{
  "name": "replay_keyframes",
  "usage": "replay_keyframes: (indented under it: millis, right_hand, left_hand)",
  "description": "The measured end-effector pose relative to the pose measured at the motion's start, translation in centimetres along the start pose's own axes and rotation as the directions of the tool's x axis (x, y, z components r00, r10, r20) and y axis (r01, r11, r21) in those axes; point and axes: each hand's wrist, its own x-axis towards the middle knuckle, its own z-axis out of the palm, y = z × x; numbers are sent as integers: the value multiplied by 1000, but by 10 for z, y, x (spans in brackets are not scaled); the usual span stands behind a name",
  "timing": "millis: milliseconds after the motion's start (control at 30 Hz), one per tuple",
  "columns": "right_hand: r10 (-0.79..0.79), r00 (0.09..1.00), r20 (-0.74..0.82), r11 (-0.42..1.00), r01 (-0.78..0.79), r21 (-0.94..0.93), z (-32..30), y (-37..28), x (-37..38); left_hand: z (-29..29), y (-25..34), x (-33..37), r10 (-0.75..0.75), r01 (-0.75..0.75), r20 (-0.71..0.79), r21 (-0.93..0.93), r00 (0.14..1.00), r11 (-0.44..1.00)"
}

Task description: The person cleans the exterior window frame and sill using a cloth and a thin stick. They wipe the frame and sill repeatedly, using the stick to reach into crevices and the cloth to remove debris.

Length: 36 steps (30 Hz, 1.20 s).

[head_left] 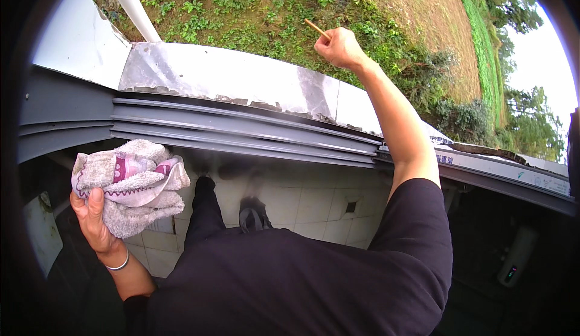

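Note:
A bunched grey-white towel (142,182) with a purple patterned band rests in my left hand (93,218), at the left in front of the window frame. The thumb presses on its near side, and the other fingers are partly hidden behind the cloth. My right arm reaches out over the sill, and my right hand (341,47) is closed on a thin light-brown stick (316,29). One end of the stick points up and left, away from the fist; its other end is hidden inside the hand.
A grey window track (241,130) crosses in front of me, with a white outer ledge (223,76) beyond it. Outside lies a green, weedy slope (241,16). A white pipe (134,6) rises at the upper left. Below is a tiled floor (314,206) with a small drain (351,206).

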Motion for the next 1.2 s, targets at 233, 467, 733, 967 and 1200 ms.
replay_keyframes:
  millis: [233,467,733,967,1200]
  right_hand:
    - [-50,921,387,998,31,55,12,-19,5]
    - [-56,942,331,972,-25,235,25,-14,7]
    - [-70,990,123,996,77,-49,-11,-55,36]
    - [-248,955,-159,961,223,-163,-57,-106,128]
    - [-231,804,-547,968,244,-51,-86,-155,178]
  left_hand:
    - [-7,-7,-3,-18,18,-31,-13,999,1000]
    - [-4,-6,-2,-12,12,-2,7,1000,1000]
    - [-10,-8,-5,-36,36,-19,8,999,999]
    - [-7,-16,-13,-7,10,-101,30,995,999]
    - [-15,-32,-13,37,-34,-121,28,992,999]
